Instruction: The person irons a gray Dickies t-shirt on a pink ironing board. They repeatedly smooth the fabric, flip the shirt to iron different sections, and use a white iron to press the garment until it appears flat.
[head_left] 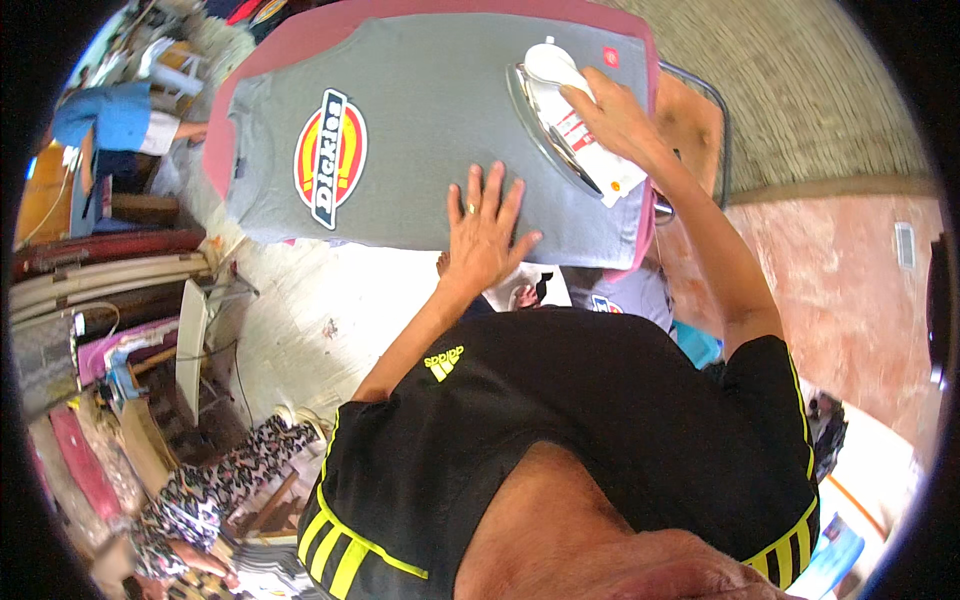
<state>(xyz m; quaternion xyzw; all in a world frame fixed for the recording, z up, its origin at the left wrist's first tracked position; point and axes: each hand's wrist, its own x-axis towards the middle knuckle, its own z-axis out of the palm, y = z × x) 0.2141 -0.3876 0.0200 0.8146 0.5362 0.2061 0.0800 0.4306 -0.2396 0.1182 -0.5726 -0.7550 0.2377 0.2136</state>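
A grey T-shirt point(420, 120) with a round red and yellow printed emblem point(330, 158) is spread over a maroon-covered ironing board point(500, 8). On the shirt's right part rests a white clothes iron point(560, 125) with a shiny metal edge. My right hand point(615, 115) is wrapped round the iron's handle. Flat on the cloth, left of the iron, lies my left hand point(485, 230), its fingers spread and a ring on one of them. Whether the iron's whole soleplate touches the cloth is hidden beneath it.
A wooden stool seat point(690, 125) with a metal frame stands by the board's right end. Another grey printed garment point(630, 295) hangs below the near edge. One person in a blue top point(105, 115) is at the far left; another in patterned clothes point(215, 480) is lower left.
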